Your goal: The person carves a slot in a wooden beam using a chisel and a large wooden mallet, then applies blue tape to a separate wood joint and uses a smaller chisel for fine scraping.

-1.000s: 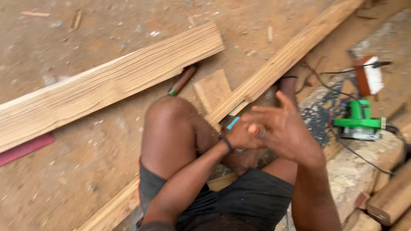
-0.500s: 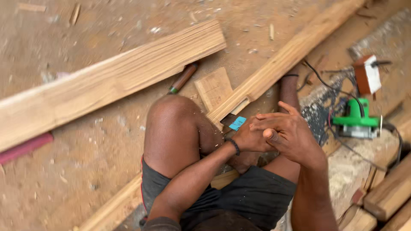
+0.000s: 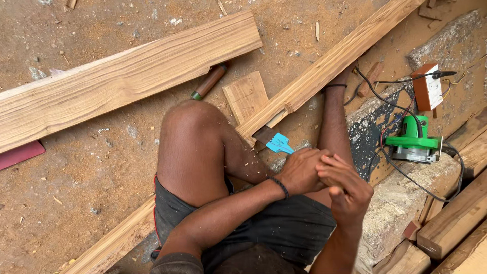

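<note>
Person seated on a dusty floor, seen from above; bare knee raised at centre frame, dark shorts below it.

Left hand [image 3: 299,171] and right hand [image 3: 345,189] meet just right of centre, pressed together above the lap. Left fingers curl round the front of the right hand; right fingers fold loosely, the thumb side turned up. Whether anything small sits between the palms I cannot tell, since the hands hide it. A dark band circles the left wrist.

Just above the hands, touching the floor beside the shin, lies a small blue piece [image 3: 279,144], flat and angular, possibly plastic. It sits at the lower end of a long batten [image 3: 329,63] that runs diagonally up to the upper right of the frame. A square offcut [image 3: 246,95] lies against the batten's left side.

A wide plank [image 3: 127,76] crosses the upper left, slanting down to the left edge. Below its right end, a brown handle [image 3: 209,81] with a green tip rests on the ground.

At right of frame, a green power tool [image 3: 412,144] stands on a rough block, black cable looping round it. Above it, a reddish box [image 3: 425,87] with a white face. Stacked timbers [image 3: 456,218] fill the lower right corner.
</note>
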